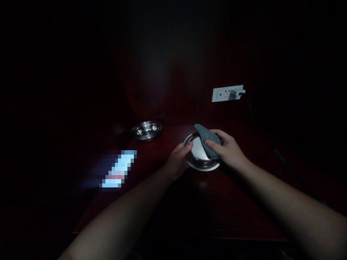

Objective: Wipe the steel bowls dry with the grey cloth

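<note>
A shiny metal bowl (199, 153) is tilted up off the dark red table, its hollow facing me. My left hand (179, 159) grips the bowl's left rim, thumb over the inside edge and the other fingers hidden behind it. In my right hand (226, 146) is a folded grey-green cloth (207, 139), pinched with the thumb on top. The cloth lies over the bowl's right rim and part of its inside. Further back on the left, several similar metal bowls (147, 130) stand nested in a stack.
The dark red table (168, 195) runs back to a dark wall. A bright, pixelated rectangle (119, 169) lies at its left side. On the wall is a white socket plate (223, 94) with a plug in it; a dark cable (282, 155) trails down the right.
</note>
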Action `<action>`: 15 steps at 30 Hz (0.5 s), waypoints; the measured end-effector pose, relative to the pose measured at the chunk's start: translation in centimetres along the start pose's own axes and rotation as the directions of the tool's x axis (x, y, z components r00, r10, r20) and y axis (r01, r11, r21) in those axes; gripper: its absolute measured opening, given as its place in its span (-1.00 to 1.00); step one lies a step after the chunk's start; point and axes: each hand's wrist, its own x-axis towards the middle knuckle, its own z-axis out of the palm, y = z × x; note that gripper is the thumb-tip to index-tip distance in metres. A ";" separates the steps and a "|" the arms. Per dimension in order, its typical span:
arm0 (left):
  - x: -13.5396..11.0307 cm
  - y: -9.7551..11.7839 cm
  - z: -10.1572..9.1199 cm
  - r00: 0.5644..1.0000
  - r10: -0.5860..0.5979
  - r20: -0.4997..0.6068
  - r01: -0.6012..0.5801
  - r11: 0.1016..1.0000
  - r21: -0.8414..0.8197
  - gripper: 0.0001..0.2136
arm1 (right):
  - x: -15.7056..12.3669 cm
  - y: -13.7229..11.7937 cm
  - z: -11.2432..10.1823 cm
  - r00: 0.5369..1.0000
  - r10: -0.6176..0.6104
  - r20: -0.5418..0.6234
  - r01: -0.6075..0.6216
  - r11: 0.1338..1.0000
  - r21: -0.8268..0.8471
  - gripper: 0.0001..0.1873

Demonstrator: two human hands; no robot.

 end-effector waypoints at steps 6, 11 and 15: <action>-0.2 0.0 -0.3 0.995 0.046 0.092 -0.039 0.996 -0.079 -0.73 | 0.3 0.0 0.0 0.990 -0.003 -0.142 0.010 0.999 0.050 -0.57; -0.6 -0.4 -0.8 0.975 -0.037 0.218 0.018 0.996 0.086 -0.61 | 0.7 0.7 -0.3 0.961 0.002 -0.275 0.026 0.995 0.097 -0.59; -0.6 -0.8 -0.7 0.978 -0.011 0.210 -0.039 0.973 0.229 -0.50 | 0.7 1.1 -0.2 0.979 0.015 -0.202 0.003 0.996 0.091 -0.60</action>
